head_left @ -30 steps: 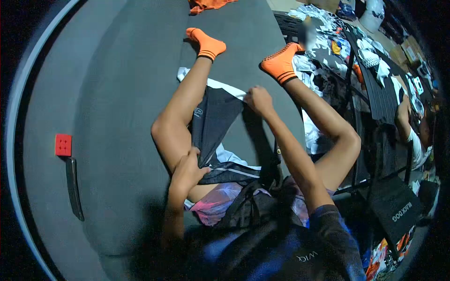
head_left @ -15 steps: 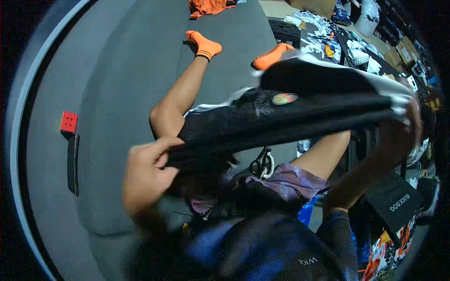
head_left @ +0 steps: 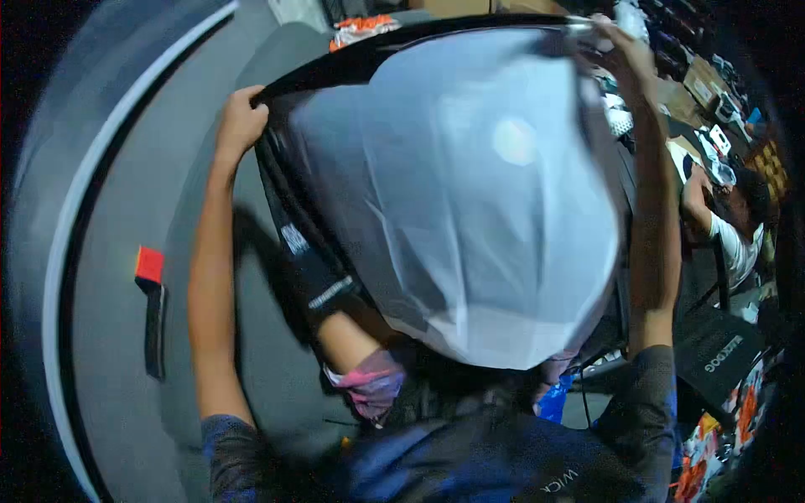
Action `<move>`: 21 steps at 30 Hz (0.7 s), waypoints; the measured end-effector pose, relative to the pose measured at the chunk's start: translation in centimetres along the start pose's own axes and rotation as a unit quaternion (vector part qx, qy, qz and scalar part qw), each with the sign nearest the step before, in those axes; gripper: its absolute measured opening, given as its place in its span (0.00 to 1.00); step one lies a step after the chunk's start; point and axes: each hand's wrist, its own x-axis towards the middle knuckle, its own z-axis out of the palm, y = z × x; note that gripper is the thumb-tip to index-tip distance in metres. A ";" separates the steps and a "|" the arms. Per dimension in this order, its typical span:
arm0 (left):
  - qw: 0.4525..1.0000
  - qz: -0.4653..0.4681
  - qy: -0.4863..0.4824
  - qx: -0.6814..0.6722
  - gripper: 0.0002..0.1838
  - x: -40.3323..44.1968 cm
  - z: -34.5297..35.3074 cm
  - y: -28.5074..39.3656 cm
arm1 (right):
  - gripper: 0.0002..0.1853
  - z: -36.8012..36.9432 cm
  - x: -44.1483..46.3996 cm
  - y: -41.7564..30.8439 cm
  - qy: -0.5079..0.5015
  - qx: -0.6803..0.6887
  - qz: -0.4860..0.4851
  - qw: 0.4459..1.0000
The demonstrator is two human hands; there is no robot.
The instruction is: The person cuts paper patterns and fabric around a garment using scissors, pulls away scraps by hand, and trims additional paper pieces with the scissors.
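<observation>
The left hand [head_left: 241, 126] and blurred right hand [head_left: 627, 49] have fingers clamped on opposite upper corners of the black-and-grey garment [head_left: 478, 210], lifted and spread open but not laid down.

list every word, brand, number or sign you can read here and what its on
"WICK": on the dark shirt
"BLACK DOG": on the black panel at lower right
Too blurred to read: two white markings on dark fabric below the left hand
No numbers readable
</observation>
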 end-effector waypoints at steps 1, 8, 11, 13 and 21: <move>1.000 -0.007 -0.024 0.016 0.18 2.3 0.7 -2.3 | 0.21 3.0 -0.5 -0.8 0.007 -0.108 -0.041 0.993; 0.979 0.002 0.088 0.184 0.20 15.4 -7.9 -6.5 | 0.16 9.0 6.3 -6.6 0.055 -0.028 0.027 0.998; 0.987 0.005 0.068 0.142 0.19 13.8 -8.9 -6.6 | 0.16 8.9 4.1 -6.5 -0.003 0.023 0.096 0.995; 0.994 0.032 0.057 0.083 0.17 12.6 -9.2 -7.2 | 0.18 8.9 1.8 -2.7 -0.033 -0.005 -0.040 0.999; 0.987 -0.097 -0.128 0.008 0.11 -3.0 -6.5 -14.1 | 0.17 16.9 -10.7 11.1 -0.050 0.023 0.102 0.993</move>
